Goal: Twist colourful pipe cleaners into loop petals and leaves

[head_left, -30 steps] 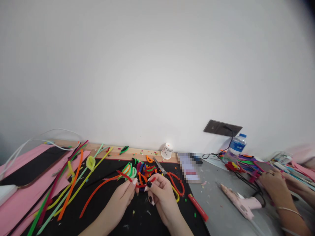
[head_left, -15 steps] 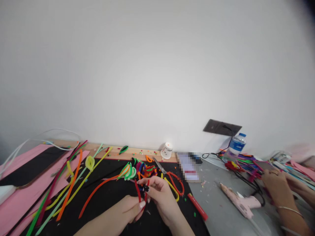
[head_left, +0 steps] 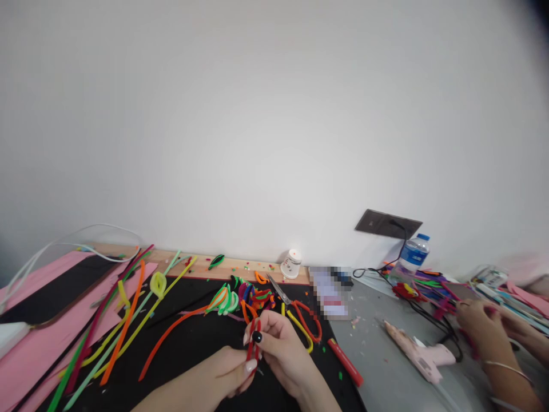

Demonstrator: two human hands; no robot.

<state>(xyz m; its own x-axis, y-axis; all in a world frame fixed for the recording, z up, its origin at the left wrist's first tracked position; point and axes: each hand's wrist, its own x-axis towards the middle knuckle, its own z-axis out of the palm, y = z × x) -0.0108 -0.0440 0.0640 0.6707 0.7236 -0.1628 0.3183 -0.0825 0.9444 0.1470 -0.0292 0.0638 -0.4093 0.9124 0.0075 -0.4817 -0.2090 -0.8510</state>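
Observation:
Between my two hands is a red pipe cleaner [head_left: 249, 350], folded into two strands that run side by side. My left hand [head_left: 229, 369] pinches its lower part between thumb and fingers. Higher up, my right hand [head_left: 283, 352] has thumb and forefinger closed on the same piece. Just behind the hands, green, white and orange pipe cleaner loops [head_left: 225, 300] lie beside a bundle of multicoloured loops [head_left: 257, 296]. Scissors [head_left: 306, 320] with orange handles rest to the right of my right hand, next to a bent yellow pipe cleaner [head_left: 302, 331].
Loose pipe cleaners [head_left: 124, 332] spread at left over pink sheets [head_left: 26, 377]. A paper cup [head_left: 291, 264] stands by the wall. Right are a blurred phone-like screen [head_left: 330, 294], a red tube [head_left: 345, 362], a glue gun [head_left: 418, 350], a bottle [head_left: 412, 254] and another person's hands [head_left: 482, 326].
The red strands, spread apart before, have come close together between my hands. My left hand has shifted slightly right, nearer my right hand. The other person's hands have moved a little.

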